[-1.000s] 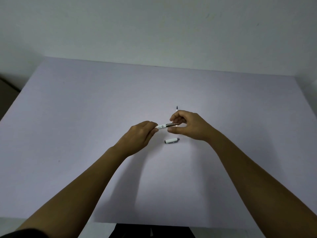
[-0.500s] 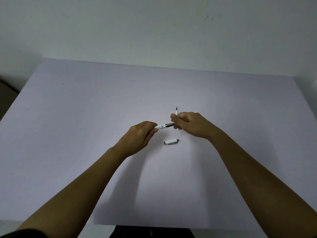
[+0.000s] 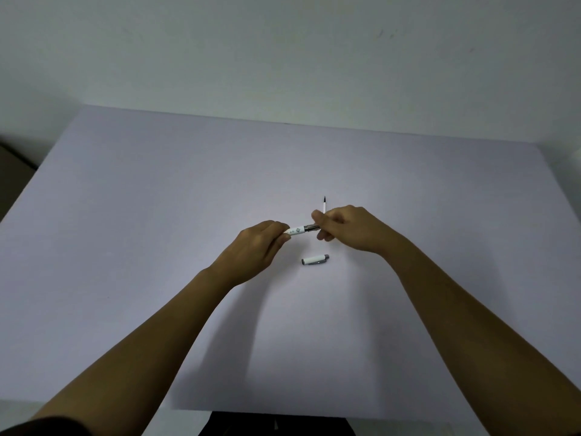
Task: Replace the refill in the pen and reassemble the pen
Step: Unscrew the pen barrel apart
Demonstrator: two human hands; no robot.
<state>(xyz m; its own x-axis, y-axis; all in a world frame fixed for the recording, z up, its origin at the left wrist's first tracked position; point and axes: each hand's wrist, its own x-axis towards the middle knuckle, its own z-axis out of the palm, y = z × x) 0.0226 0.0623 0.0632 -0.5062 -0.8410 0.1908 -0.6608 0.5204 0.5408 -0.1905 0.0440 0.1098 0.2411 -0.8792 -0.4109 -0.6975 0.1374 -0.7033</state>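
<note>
My left hand [image 3: 257, 247] grips the white pen barrel [image 3: 297, 230] by its left end and holds it level above the table. My right hand [image 3: 349, 229] pinches the barrel's grey metal front end [image 3: 311, 228] between thumb and fingers. A thin white refill [image 3: 324, 205] with a black tip lies on the table just behind my right hand, partly hidden by the fingers. The white pen cap [image 3: 315, 260] with a grey end lies on the table below the barrel, untouched.
A pale lilac table [image 3: 157, 215] fills the view, with a plain wall behind it. Its front edge runs near my forearms, and a dark gap shows below it.
My right hand has turned and its fingers have closed tighter on the barrel's metal end. More of the refill behind the hand is uncovered. The left hand and cap stay put.
</note>
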